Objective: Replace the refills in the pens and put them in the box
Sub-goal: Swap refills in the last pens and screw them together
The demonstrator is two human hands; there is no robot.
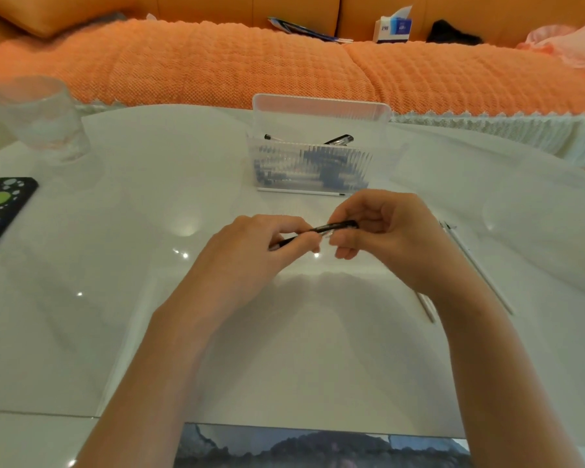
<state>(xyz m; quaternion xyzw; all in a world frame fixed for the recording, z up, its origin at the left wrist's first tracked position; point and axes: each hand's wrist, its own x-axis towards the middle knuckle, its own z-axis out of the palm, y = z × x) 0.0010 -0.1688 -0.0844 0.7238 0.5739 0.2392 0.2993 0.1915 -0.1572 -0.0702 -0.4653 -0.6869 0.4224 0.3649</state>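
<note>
Hands meet above the middle of the glossy white table (81,332) in the head view, both working on one black pen (338,226). The left hand (250,241) has its fingers curled round the pen's lower, nearer end, thumb and fingertips pinching the barrel. The right hand (395,231) pinches the upper end, its other fingers loosely bent beneath. The pen runs slantwise between them, clear of the tabletop.

Just beyond the knuckles of both hands stands the clear ribbed plastic box (318,113), open at the top, with several pens (338,140) lying inside. A thin white refill (301,191) lies on the table against the box's near wall, between it and the hands. To the right of the right hand a long white refill (480,271) lies on the table, and another thin stick (427,307) shows beside the right forearm.

Well to the left of the left hand are a clear glass tumbler (38,119) and a dark spotted pad (0,204). Past the box stretches an orange-covered sofa (217,69) with a tissue box (394,28) on it.
</note>
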